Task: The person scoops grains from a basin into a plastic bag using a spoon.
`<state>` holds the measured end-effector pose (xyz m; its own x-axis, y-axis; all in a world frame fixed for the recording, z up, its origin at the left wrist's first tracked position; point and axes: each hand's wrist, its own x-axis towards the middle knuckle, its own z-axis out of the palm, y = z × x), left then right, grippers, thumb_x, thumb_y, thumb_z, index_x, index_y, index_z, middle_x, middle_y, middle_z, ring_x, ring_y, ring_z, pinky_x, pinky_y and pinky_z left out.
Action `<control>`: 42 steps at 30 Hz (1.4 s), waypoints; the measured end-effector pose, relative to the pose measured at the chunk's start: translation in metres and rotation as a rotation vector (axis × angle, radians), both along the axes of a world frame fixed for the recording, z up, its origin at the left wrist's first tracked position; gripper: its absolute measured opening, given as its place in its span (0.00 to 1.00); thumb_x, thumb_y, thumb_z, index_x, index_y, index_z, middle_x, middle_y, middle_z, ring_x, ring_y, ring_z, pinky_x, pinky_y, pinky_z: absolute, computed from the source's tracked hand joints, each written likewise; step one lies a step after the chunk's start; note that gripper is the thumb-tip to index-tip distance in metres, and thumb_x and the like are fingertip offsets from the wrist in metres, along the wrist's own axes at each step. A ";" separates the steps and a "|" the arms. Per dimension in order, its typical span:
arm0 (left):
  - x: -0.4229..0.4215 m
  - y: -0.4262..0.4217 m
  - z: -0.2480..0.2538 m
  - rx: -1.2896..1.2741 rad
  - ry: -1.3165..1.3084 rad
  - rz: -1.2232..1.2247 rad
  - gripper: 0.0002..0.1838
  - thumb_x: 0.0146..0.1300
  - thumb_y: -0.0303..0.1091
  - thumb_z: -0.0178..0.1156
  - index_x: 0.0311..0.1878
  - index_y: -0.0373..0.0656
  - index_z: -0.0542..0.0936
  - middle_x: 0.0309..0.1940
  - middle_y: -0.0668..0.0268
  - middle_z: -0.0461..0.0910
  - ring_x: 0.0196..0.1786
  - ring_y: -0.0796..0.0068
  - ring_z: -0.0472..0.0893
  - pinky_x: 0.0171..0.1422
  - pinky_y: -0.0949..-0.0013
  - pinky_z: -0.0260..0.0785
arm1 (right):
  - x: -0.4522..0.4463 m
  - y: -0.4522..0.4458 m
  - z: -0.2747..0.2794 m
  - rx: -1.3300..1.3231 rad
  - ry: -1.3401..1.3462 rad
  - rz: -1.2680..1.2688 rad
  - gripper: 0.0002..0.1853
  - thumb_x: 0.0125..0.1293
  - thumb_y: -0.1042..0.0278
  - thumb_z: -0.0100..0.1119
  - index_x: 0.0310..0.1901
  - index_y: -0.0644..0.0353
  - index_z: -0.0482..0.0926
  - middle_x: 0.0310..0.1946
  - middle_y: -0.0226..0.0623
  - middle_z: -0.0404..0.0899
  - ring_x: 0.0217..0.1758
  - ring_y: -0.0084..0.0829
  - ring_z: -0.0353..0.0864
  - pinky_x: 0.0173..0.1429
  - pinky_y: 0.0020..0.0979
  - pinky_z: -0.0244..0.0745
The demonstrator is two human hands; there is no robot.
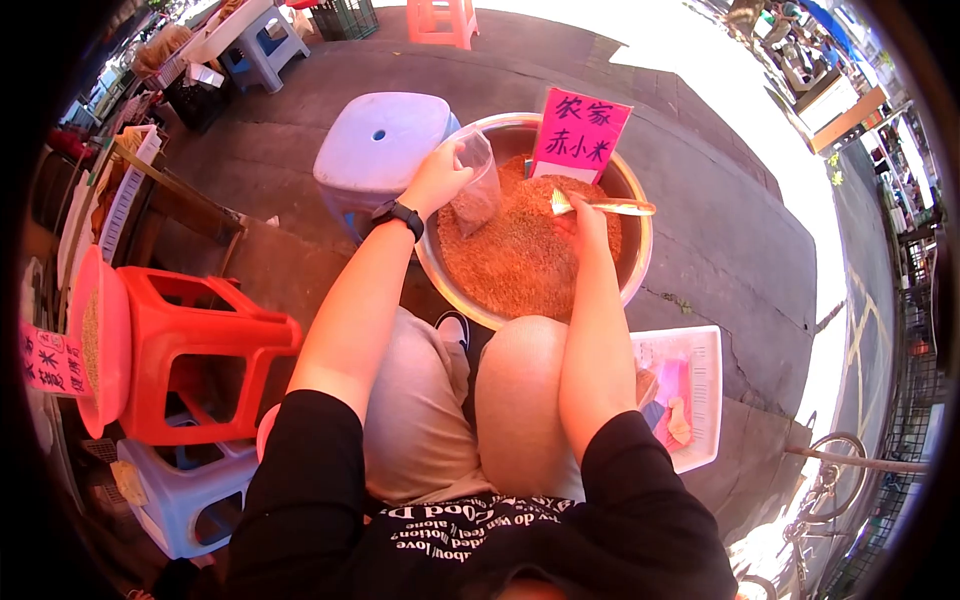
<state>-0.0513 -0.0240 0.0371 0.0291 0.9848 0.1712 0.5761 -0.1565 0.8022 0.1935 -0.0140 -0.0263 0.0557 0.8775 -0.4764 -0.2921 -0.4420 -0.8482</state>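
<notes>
My left hand [438,180], with a dark watch at the wrist, pinches the upper edge of a clear plastic bag [480,185]. Some reddish grain lies in the bag's lower part, which hangs over the left side of a wide metal basin [641,262]. Reddish-brown millet [515,265] fills much of the basin. My right hand [588,230] is closed around what looks like a small brush [625,207], its pale bristle-like end pointing left and its handle right. The fingertips are low over the grain; whether they touch it is unclear.
A pink handwritten sign [580,135] stands in the grain. Left of the basin is a pale blue stool [385,140]. A red stool [205,345] bears a pink tub [100,340] of grain. A white tray [708,400] with small items sits by my right knee.
</notes>
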 end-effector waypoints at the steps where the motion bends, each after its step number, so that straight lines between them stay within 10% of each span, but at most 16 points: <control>1: 0.005 -0.001 0.001 0.020 0.035 -0.007 0.27 0.46 0.28 0.52 0.53 0.30 0.63 0.22 0.62 0.73 0.28 0.71 0.74 0.35 0.70 0.65 | 0.000 0.000 0.007 0.043 0.013 -0.026 0.14 0.57 0.63 0.47 0.45 0.53 0.72 0.30 0.33 0.73 0.26 0.28 0.73 0.31 0.30 0.69; 14: 0.042 -0.010 0.005 -0.013 0.034 -0.044 0.33 0.50 0.29 0.54 0.59 0.37 0.53 0.20 0.68 0.67 0.24 0.79 0.69 0.29 0.75 0.62 | -0.041 0.007 0.069 0.473 -0.070 -0.173 0.13 0.54 0.69 0.47 0.40 0.65 0.72 0.27 0.37 0.74 0.21 0.25 0.75 0.25 0.23 0.71; 17: 0.041 -0.011 0.006 0.032 0.035 -0.042 0.31 0.48 0.28 0.52 0.56 0.31 0.54 0.20 0.57 0.72 0.26 0.63 0.75 0.31 0.65 0.66 | -0.057 0.011 0.067 0.574 -0.154 -0.227 0.11 0.53 0.72 0.46 0.36 0.68 0.72 0.24 0.38 0.74 0.21 0.26 0.74 0.24 0.25 0.71; 38: 0.042 -0.011 0.006 -0.019 -0.019 -0.038 0.30 0.51 0.29 0.53 0.57 0.34 0.55 0.20 0.68 0.68 0.24 0.78 0.69 0.29 0.75 0.62 | -0.065 0.002 0.081 1.042 -0.749 -0.007 0.09 0.56 0.73 0.46 0.39 0.59 0.73 0.30 0.46 0.75 0.34 0.40 0.76 0.39 0.33 0.69; 42: 0.038 -0.009 0.009 0.014 0.012 0.023 0.27 0.48 0.28 0.52 0.53 0.33 0.57 0.22 0.56 0.74 0.28 0.62 0.76 0.34 0.66 0.67 | -0.060 -0.002 0.086 1.108 -0.718 -0.086 0.11 0.56 0.73 0.46 0.42 0.60 0.71 0.30 0.46 0.75 0.35 0.40 0.76 0.39 0.32 0.69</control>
<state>-0.0135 -0.0327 0.0465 0.0083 0.9828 0.1843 0.5889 -0.1538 0.7934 0.1331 -0.0160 0.0596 0.0674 0.7615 0.6447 0.3785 0.5783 -0.7227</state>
